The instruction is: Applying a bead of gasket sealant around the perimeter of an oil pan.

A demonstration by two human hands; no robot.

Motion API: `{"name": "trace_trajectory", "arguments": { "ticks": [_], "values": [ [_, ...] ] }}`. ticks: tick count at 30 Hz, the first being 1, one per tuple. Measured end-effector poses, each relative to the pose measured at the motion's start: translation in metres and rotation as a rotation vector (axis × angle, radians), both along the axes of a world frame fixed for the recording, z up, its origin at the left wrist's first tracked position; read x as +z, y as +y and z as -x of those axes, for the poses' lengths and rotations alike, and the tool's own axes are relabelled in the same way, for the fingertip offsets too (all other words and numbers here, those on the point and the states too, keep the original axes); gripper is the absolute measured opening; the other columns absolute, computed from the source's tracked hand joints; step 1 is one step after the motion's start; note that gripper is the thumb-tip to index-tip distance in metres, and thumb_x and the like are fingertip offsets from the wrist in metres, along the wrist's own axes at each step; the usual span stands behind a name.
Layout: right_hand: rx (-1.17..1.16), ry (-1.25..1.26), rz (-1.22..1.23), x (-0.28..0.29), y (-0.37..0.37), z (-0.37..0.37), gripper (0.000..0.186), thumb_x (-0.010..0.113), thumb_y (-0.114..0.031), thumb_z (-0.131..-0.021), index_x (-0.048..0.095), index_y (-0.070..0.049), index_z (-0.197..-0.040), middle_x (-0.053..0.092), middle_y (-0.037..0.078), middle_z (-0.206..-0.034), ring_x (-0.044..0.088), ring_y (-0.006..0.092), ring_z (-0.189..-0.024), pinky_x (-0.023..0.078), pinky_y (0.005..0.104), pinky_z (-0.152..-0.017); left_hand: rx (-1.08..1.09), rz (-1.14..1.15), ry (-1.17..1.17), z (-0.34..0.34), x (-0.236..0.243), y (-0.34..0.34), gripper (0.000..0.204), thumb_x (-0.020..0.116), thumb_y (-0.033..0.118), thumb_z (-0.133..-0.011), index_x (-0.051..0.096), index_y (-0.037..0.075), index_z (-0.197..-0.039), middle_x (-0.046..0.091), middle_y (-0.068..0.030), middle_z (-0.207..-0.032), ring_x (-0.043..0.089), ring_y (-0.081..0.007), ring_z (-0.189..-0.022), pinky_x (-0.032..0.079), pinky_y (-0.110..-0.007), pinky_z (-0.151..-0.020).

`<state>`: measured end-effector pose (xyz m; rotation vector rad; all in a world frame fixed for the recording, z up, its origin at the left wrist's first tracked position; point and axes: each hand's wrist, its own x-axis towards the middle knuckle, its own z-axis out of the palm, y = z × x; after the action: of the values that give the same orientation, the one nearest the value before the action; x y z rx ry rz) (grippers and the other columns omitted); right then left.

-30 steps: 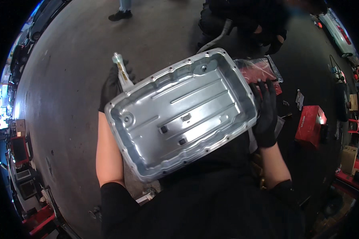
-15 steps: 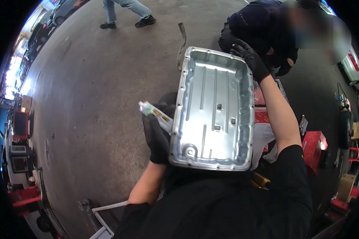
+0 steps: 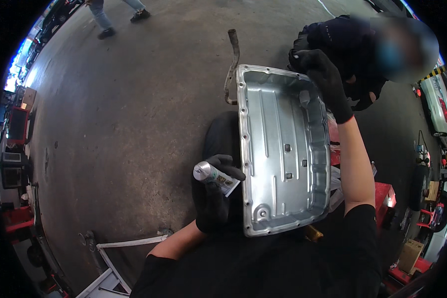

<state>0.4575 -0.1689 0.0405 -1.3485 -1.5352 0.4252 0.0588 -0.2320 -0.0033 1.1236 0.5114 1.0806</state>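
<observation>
A silver metal pan (image 3: 263, 129) with a bolt-holed rim stands tilted over my lap, its inside facing me, with ribs and small square fittings on its bottom. My left hand (image 3: 211, 191), in a black glove, grips a white-and-silver tube (image 3: 216, 179) beside the pan's left edge. My right hand (image 3: 320, 77), also gloved, is at the pan's upper right corner, fingers curled, with a small pale item at the fingertips that I cannot make out. Whether it also grips the rim is unclear.
A crouching co-worker (image 3: 333, 35) is at upper right; another person's legs (image 3: 102, 20) are at top left. A bent hose (image 3: 231, 59) lies beyond the pan on the floor (image 3: 134, 99). A red box (image 3: 385, 196) is at right, a white metal frame (image 3: 129, 243) at lower left.
The pan has turned from lengthways to upright and shifted right. My right hand moved up to its top corner and curled its fingers. My left hand turned the tube, moving down.
</observation>
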Motion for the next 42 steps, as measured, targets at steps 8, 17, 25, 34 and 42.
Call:
{"name": "trace_trajectory", "arguments": {
  "ticks": [8, 17, 25, 34, 42],
  "values": [
    [0.164, -0.088, 0.266, 0.026, 0.018, 0.101, 0.046, 0.061, -0.006, -0.087, 0.064, -0.002, -0.133, 0.068, 0.009, -0.104, 0.065, 0.0178, -0.095, 0.054, 0.0338, -0.09, -0.174, 0.122, -0.028, 0.009, -0.01, 0.032, 0.062, 0.044, 0.054, -0.11, 0.05, -0.002, -0.134, 0.071, -0.0155, -0.11, 0.069, -0.0212, -0.098, 0.054, -0.035, -0.09],
    [0.104, -0.309, 0.064, 0.017, 0.025, 0.12, 0.058, 0.06, -0.006, -0.084, 0.054, 0.0, -0.141, 0.069, 0.023, -0.116, 0.071, 0.0357, -0.105, 0.056, 0.0438, -0.095, 0.122, -0.09, 0.062, -0.009, -0.017, 0.113, 0.034, 0.046, 0.029, -0.113, 0.05, 0.0, -0.133, 0.065, -0.015, -0.114, 0.067, -0.0168, -0.09, 0.056, -0.033, -0.08],
    [0.098, -0.345, 0.118, 0.018, 0.025, 0.126, 0.056, 0.062, -0.006, -0.083, 0.053, 0.0, -0.139, 0.068, 0.023, -0.117, 0.07, 0.0394, -0.106, 0.055, 0.0479, -0.094, 0.148, -0.322, 0.33, -0.02, -0.033, 0.142, 0.038, 0.057, 0.02, -0.107, 0.049, 0.001, -0.139, 0.067, -0.0165, -0.123, 0.068, -0.0156, -0.09, 0.057, -0.031, -0.08],
    [0.098, -0.449, 0.154, 0.017, 0.027, 0.128, 0.055, 0.063, -0.005, -0.083, 0.054, -0.002, -0.137, 0.067, 0.021, -0.115, 0.069, 0.0374, -0.104, 0.055, 0.0481, -0.093, 0.092, -0.259, 0.334, -0.024, -0.04, 0.143, 0.036, 0.06, 0.013, -0.103, 0.053, 0.0, -0.135, 0.068, -0.0165, -0.124, 0.067, -0.0155, -0.093, 0.056, -0.031, -0.082],
    [0.051, -0.538, 0.096, 0.006, 0.022, 0.132, 0.059, 0.064, -0.004, -0.082, 0.055, -0.004, -0.14, 0.066, 0.021, -0.127, 0.068, 0.0381, -0.111, 0.056, 0.0475, -0.097, 0.169, -0.356, 0.398, -0.021, -0.059, 0.143, 0.041, 0.06, 0.01, -0.103, 0.048, 0.0, -0.141, 0.066, -0.0191, -0.13, 0.067, -0.0166, -0.091, 0.057, -0.033, -0.083]
  ]
}}
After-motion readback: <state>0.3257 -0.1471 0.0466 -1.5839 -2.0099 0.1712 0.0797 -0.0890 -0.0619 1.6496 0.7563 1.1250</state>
